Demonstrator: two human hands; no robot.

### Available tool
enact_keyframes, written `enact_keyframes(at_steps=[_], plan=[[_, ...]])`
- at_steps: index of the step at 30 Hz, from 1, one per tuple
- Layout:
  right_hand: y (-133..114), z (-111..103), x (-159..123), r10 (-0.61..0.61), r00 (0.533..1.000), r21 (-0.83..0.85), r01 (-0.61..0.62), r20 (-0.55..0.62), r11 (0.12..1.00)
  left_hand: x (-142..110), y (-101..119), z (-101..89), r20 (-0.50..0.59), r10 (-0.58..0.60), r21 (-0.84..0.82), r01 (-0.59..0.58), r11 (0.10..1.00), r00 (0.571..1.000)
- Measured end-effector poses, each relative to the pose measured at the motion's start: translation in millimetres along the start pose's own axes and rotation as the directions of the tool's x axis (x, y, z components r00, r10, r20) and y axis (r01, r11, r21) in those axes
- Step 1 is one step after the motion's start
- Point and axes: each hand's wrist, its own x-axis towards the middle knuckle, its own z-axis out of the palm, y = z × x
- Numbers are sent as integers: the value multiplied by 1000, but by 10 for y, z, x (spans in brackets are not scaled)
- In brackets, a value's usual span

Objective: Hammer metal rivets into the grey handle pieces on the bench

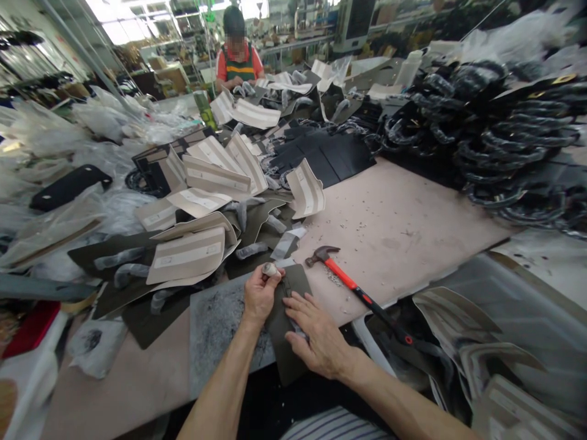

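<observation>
My left hand (260,293) is closed round a short, stubby tool with a pale round top (269,269), held upright at the edge of a dark olive panel (287,348). The tool's lower end is hidden by my fingers. With its fingers stretched out, my right hand (316,330) lies flat on the same panel. The panel rests partly on a scuffed grey slab (215,330). To the right lies a claw hammer (348,281) with a red and black handle, its head on the table and its grip over the table's edge.
Beige-backed panels (188,256) with plastic-wrapped handles are heaped at left. Black pieces with wrapped handles (504,140) pile up at far right. A bin (518,299) holding panels stands at lower right. Small metal bits dot the tabletop (389,220). Across the table sits a person (238,64).
</observation>
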Motion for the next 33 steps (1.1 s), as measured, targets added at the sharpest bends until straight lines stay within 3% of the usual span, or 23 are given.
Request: enact_keyframes(at_steps=[15, 20, 22, 25, 27, 29, 30, 33], plan=[[-17, -3, -9, 32, 999, 32, -32, -2, 999, -10, 15, 34, 27, 36, 151, -40, 988, 999], [25, -46, -32, -3, 1000, 91, 2, 5, 996, 37, 59, -2, 100, 73, 219, -93, 971, 992], [124, -114, -39, 23, 997, 126, -14, -73, 992, 48, 67, -5, 139, 88, 241, -120, 963, 986], [381, -281, -61, 191, 927, 22, -194, -322, 981, 31, 71, 17, 172, 141, 284, -186, 941, 975], [582, -414, -95, 298, 880, -142, -371, -370, 918, 8, 69, 41, 177, 182, 307, -230, 924, 967], [752, -539, -137, 422, 851, -249, -502, -312, 828, -9, 66, 59, 182, 200, 312, -249, 917, 963], [813, -594, -154, 508, 822, -216, -562, -259, 799, -14, 66, 64, 182, 202, 309, -251, 917, 962], [869, -734, -151, 722, 692, 113, -718, 6, 687, -17, 73, 62, 173, 203, 288, -246, 925, 964]])
